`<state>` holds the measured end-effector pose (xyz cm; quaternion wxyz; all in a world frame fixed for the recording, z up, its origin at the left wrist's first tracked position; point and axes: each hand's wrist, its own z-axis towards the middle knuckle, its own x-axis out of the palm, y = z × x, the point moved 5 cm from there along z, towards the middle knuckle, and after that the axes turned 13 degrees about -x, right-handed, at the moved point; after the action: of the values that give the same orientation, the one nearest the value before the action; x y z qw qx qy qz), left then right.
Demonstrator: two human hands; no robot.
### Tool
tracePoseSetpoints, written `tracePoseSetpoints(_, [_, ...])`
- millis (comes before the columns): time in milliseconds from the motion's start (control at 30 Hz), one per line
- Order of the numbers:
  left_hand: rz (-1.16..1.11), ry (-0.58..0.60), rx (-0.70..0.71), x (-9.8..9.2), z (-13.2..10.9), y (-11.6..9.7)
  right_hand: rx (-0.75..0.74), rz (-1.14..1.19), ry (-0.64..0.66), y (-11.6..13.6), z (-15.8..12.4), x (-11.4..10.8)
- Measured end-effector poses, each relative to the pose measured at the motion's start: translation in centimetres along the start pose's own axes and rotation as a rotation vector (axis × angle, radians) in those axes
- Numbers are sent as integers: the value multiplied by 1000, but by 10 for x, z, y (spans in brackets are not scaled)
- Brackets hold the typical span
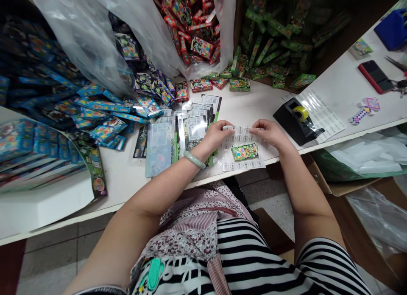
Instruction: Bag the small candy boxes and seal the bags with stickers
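A clear sheet of round printed stickers [242, 165] lies at the table's front edge, and a small green printed box [244, 152] rests on top of it. My left hand [219, 136], with a pale green bangle [194, 159] at its wrist, pinches the sheet near its upper left corner. At the upper right of the same sheet, my right hand [269, 133] has thumb and finger closed on it; whether a single sticker is lifted there I cannot tell. Beside my left hand are overlapping flat printed packets in clear plastic [160, 146].
Blue boxes [108, 129] are heaped at left, red ones [202, 46] in a plastic bag behind, green ones [267, 53] in a carton. A black tape dispenser [294, 123] stands right, with a red-cased phone [375, 76] and another sticker sheet [327, 116] nearby.
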<state>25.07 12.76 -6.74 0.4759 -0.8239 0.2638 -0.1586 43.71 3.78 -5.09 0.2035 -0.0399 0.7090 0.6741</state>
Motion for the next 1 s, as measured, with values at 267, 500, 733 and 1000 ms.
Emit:
tracePoseSetpoints(267, [85,16,-13,2,-8,-9,5,10,106,11,8,9])
tracePoseSetpoints(500, [59,-5,-25,-2,-11,-11,-3,-47,165,6,10,9])
tracePoseSetpoints(733, [128,-42,-2,-1,-11,-15,-51,-217,202,14,17,15])
tracePoseSetpoints(1000, [110,-5,48,-6,-8,-11,-2,-124,224,7,21,17])
